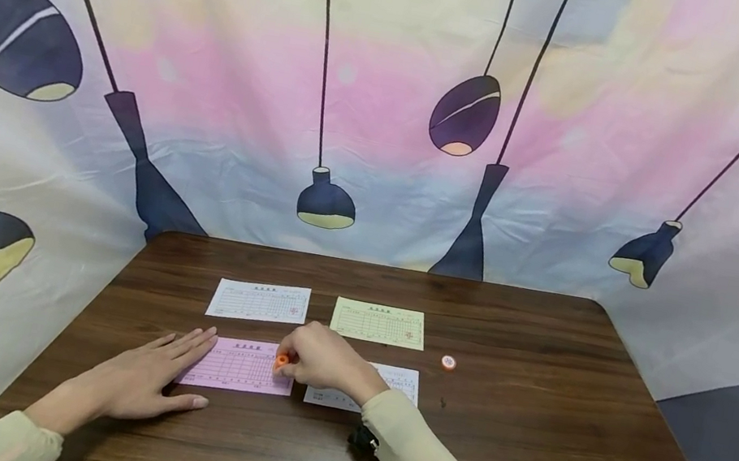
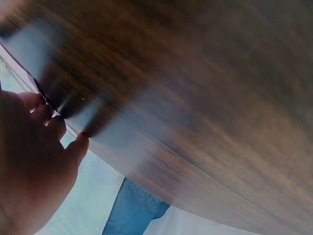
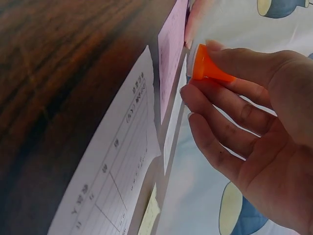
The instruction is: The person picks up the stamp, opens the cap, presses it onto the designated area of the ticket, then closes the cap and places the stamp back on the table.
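My right hand (image 1: pixel 322 358) pinches a small orange stamp (image 3: pixel 201 63) between thumb and fingers. The stamp overlaps the right part of a pink printed form (image 1: pixel 236 372) in the head view, its flared end turned toward the paper in the right wrist view. Flat on the left edge of that form rests my left hand (image 1: pixel 146 377), its fingers straight and the thumb spread out. Partly behind the right hand and wrist lies a white form (image 1: pixel 398 380). Another white form (image 1: pixel 260 304) and a pale yellow-green form (image 1: pixel 377 322) lie farther back, each with a red mark at its right.
To the right of the forms, a small round white piece with an orange rim (image 1: pixel 448 363) lies on the dark wooden table (image 1: pixel 523 455). A curtain (image 1: pixel 396 120) printed with lamps hangs right behind the table's far edge. Something small and black (image 1: pixel 364 439) sits at the right cuff.
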A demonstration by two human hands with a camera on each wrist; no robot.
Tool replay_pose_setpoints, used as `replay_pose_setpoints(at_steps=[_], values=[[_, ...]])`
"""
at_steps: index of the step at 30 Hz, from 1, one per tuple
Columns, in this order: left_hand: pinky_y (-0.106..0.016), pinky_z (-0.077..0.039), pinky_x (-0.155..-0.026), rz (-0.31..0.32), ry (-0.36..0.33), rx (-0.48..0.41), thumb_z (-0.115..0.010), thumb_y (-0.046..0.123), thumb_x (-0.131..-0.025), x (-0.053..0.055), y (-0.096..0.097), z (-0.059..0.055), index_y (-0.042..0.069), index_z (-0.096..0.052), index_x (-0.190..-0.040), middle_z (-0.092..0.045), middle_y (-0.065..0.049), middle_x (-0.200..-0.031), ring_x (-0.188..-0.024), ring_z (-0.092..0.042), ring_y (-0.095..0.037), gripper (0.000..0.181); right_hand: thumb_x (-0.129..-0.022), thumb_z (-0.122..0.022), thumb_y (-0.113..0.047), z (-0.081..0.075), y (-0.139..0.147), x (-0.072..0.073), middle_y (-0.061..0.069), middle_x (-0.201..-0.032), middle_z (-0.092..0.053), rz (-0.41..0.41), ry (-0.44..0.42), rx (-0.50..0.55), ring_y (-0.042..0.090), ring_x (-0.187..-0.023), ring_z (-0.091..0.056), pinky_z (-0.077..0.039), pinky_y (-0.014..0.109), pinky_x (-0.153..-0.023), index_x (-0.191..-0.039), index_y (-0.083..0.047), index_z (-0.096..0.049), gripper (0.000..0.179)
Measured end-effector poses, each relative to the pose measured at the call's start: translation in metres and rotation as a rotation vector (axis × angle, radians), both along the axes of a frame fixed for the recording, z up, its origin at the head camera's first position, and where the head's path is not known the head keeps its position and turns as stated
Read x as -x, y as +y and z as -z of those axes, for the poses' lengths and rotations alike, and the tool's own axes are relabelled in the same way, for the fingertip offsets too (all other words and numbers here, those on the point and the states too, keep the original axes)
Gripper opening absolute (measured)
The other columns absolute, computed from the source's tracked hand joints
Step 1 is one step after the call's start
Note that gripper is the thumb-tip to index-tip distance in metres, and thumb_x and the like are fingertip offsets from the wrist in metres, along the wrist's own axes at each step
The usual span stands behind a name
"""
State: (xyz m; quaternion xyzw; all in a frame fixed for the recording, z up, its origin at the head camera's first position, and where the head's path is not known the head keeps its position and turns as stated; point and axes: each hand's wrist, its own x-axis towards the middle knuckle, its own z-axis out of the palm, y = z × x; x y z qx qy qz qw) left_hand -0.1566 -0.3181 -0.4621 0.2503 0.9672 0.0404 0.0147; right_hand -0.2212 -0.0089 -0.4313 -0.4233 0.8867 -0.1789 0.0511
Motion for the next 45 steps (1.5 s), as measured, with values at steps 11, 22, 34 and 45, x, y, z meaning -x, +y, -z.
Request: replay_pose_setpoints(at_steps=[11,22,34,45], values=[[-0.060,-0.037,-0.123,-0.002,0.001,-0.009,-0.055,0.076,-0.095,0.001,0.001,-0.001,0.008,-0.041,-0.162,-0.038,-0.013,-0.171,-0.156,-0.042,-0.035,0.096,-0.096,-0.079,-0.026,0.003,-0.006,0.003,-0.015,-0.065,-0.059,0.001,0.005,-0.044,0.000,-0.058,-0.043,-0.036,0.016,-0.055,-0.077,-0.022,-0.073,0.021],[-0.060,-0.035,-0.124,-0.001,0.000,-0.010,-0.054,0.077,-0.095,0.005,0.001,-0.002,0.009,-0.039,-0.163,-0.037,-0.011,-0.171,-0.156,-0.041,-0.035,0.097,-0.094,-0.081,-0.028,0.005,-0.007,0.006,-0.015,-0.064,-0.061,0.004,-0.010,-0.049,0.001,-0.055,-0.044,-0.036,0.017,-0.052,-0.077,-0.022,-0.075,0.019],[-0.060,-0.034,-0.124,0.011,0.018,0.001,-0.054,0.074,-0.097,0.004,0.003,0.001,0.009,-0.040,-0.163,-0.036,-0.010,-0.172,-0.157,-0.040,-0.034,0.094,-0.095,-0.080,-0.030,0.001,-0.010,0.005,-0.013,-0.059,-0.049,0.034,0.000,-0.127,0.004,-0.055,-0.036,-0.029,0.020,-0.051,-0.069,-0.024,-0.066,0.030],[-0.036,-0.011,-0.136,-0.007,0.014,-0.025,-0.055,0.075,-0.096,-0.001,-0.004,0.007,0.013,-0.038,-0.164,-0.036,-0.008,-0.172,-0.157,-0.040,-0.033,0.093,-0.091,-0.079,-0.012,0.000,-0.026,-0.002,-0.010,-0.056,-0.040,0.055,0.001,-0.171,0.004,-0.053,-0.031,-0.028,0.019,-0.050,-0.062,-0.021,-0.054,0.039]])
